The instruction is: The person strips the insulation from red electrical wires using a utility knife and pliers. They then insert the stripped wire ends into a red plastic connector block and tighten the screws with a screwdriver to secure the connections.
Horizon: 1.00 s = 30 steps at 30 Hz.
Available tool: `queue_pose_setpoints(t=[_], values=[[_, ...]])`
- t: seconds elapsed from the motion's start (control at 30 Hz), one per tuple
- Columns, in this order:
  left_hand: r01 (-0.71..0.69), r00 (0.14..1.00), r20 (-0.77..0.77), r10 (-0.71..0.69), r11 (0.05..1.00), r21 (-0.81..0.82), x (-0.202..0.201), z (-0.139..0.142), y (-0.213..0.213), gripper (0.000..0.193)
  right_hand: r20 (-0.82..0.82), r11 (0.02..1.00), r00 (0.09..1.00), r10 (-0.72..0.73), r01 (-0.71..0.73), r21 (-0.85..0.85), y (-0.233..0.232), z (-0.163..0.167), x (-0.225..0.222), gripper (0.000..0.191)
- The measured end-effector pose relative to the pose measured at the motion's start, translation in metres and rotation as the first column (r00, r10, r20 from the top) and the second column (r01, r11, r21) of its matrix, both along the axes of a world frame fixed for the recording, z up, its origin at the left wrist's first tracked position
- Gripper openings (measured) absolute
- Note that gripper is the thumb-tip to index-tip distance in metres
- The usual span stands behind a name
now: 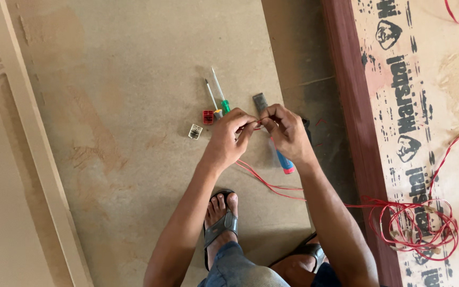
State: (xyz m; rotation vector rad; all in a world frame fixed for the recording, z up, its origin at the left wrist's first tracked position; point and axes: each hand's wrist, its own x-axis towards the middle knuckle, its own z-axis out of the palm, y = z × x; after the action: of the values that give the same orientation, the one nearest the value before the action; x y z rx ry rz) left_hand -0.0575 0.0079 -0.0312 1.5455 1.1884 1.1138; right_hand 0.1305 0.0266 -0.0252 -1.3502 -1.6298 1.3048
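My left hand (230, 135) and my right hand (288, 133) meet over a brown board, fingertips pinched together on the end of a thin red wire (264, 183). The wire trails back between my arms to a loose red coil (418, 223) at the right. Just beyond my left hand lie two screwdrivers (218, 95), one with a green handle, next to a small red connector block (208, 117) and a clear one (195, 131). A blue and red tool handle (284, 162) lies under my right wrist. A grey metal piece (260, 101) sits beyond my right hand.
The brown board (123, 106) lies on the floor, with a pale moulded panel (6, 175) along its left side. A dark red-brown beam (357, 122) and a printed plywood sheet (426, 106) run along the right. My sandalled feet (220, 223) rest near the board's near edge.
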Motion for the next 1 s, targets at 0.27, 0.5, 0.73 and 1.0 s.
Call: queue_pose_setpoints(t=[0.27, 0.5, 0.73, 1.0], values=[[-0.053, 0.999, -0.008, 0.053, 0.999, 0.005, -0.005, 0.007, -0.003, 0.004, -0.332, 0.998, 0.942, 0.037, -0.049, -0.027, -0.001, 0.006, 0.008, 0.019], [-0.051, 0.998, 0.019, 0.052, 0.997, -0.058, 0.0, 0.006, -0.003, 0.007, -0.023, 0.99, 0.999, 0.042, -0.039, 0.136, -0.002, 0.017, 0.002, 0.014], [-0.059, 0.998, 0.014, 0.061, 0.993, -0.103, -0.005, 0.002, -0.003, 0.007, 0.103, 0.962, 0.992, 0.076, -0.1, 0.253, 0.002, 0.027, -0.001, 0.016], [-0.041, 0.999, 0.005, 0.042, 0.996, -0.08, -0.002, -0.001, -0.001, 0.015, 0.141, 0.932, 0.988, 0.066, -0.111, 0.344, 0.002, 0.026, -0.002, 0.017]])
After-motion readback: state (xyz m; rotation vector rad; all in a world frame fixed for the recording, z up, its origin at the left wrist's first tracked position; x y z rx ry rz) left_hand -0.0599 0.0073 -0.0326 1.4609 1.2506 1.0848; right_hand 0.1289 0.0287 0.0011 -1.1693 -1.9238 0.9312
